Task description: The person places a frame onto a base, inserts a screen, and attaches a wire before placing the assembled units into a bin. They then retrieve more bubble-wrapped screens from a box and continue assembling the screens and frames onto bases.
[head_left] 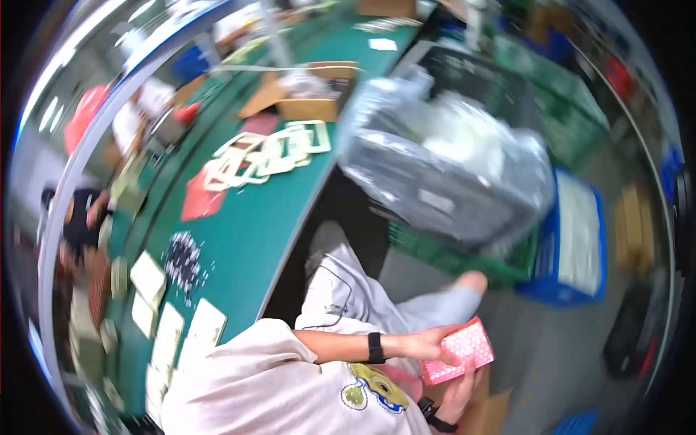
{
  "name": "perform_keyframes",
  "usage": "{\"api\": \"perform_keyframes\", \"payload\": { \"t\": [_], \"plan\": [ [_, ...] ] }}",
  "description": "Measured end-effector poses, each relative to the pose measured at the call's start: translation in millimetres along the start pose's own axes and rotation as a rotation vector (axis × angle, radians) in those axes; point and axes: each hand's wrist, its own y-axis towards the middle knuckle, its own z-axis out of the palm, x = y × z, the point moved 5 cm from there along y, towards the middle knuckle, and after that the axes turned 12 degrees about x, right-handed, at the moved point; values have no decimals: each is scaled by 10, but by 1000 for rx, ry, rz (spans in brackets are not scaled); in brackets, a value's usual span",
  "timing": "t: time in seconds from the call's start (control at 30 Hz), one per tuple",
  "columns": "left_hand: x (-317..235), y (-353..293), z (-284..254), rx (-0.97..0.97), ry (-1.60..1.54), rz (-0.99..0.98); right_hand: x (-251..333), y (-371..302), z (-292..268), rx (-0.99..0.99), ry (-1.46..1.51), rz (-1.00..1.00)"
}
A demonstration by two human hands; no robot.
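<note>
A pink bubble-wrap bag (pixel 473 344) is held between my two hands, over to the right of my lap. My left hand (pixel 428 344) grips its left side, with the thumb lying across the front. From below, my right hand (pixel 459 394) holds its lower edge, fingers against the wrap. Whether anything is inside the bag cannot be seen. Just under my hands is a cardboard box (pixel 487 417) with a flap out, partly hidden by my right hand and arm. More pink material (pixel 401 377) shows beneath my left wrist.
A green workbench (pixel 243 279) runs along my left, bearing pale rectangular frames (pixel 272 156), a pile of small dark pieces (pixel 183 262), white panels (pixel 168 330) and an open carton (pixel 308 109). Ahead stands a plastic-lined grey crate (pixel 449 185), beside a blue crate (pixel 596 243). People work across the bench.
</note>
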Motion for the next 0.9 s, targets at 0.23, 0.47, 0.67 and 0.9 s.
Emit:
{"api": "perform_keyframes", "payload": {
  "t": [0.23,0.47,0.67,0.9],
  "plan": [
    [-475,-1070,-798,-340,-828,291,669,1099,1713,453,-305,28],
    [-624,-2004,-1297,-695,-838,742,339,1836,3000,931,-368,267],
    [-426,-3455,-1554,-1127,-831,995,-493,1782,4758,1350,-455,353],
    [-729,-4646,-2461,-1279,-798,1483,-1121,1605,6912,1675,-517,317]
  ]
}}
